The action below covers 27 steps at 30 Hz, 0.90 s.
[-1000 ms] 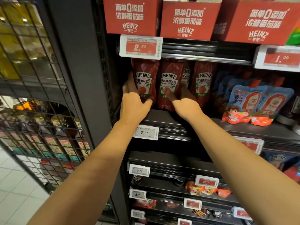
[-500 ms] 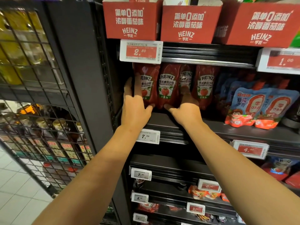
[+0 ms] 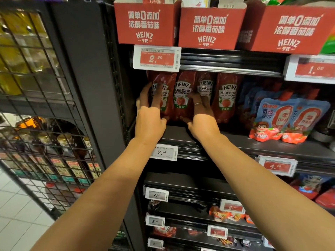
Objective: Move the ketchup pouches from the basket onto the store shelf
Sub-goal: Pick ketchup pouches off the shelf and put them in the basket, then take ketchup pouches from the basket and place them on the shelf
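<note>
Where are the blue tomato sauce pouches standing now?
The blue pouches stand on the same shelf as the red Heinz ketchup pouches, to the right of them, under the 1.00 price tag.

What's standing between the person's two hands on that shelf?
In the head view, one red Heinz pouch stands upright between the left hand and the right hand, on the shelf. Each hand lies against the next pouch outward.
</note>
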### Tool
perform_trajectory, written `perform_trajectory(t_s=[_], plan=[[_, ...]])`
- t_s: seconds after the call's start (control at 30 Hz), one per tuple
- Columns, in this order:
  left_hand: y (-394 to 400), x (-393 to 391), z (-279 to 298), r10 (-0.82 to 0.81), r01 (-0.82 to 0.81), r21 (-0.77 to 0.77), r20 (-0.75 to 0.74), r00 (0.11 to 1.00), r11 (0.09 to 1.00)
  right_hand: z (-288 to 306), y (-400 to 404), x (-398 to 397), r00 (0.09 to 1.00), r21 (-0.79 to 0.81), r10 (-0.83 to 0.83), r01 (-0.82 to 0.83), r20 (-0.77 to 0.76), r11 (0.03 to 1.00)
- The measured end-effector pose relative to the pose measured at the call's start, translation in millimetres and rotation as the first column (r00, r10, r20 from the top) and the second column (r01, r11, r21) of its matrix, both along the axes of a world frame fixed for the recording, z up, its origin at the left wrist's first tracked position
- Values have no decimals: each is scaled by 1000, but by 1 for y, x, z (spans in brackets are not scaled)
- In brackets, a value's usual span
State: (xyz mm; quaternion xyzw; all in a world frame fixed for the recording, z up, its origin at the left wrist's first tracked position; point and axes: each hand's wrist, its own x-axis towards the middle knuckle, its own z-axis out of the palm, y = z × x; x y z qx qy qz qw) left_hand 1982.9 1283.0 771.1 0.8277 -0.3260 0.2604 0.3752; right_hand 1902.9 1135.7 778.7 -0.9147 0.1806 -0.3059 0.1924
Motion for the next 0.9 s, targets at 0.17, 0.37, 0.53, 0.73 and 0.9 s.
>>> perform_trajectory(t_s=[0.17,0.37,0.53,0.73,0.9], plan=[[5,-2,-3,-45,44,-37,-34,998,998,1,-1,-11,1000,96,-9,10,-3,995],[9,-14,-11,-25,26,-105,8,1000,994,-3,-20,-41,989,162,-147,143,13,976],[14,-27,-19,-38,39,-62,4,999,997,-11,-34,-78,980,125,-197,191,36,974],[20,-58,-37,-59,59,-96,1,998,994,-18,-38,-130,986,184,-50,21,156,983],[22,-101,-61,31,-13,-193,92,995,981,-35,-40,-184,968,164,44,-87,248,983]])
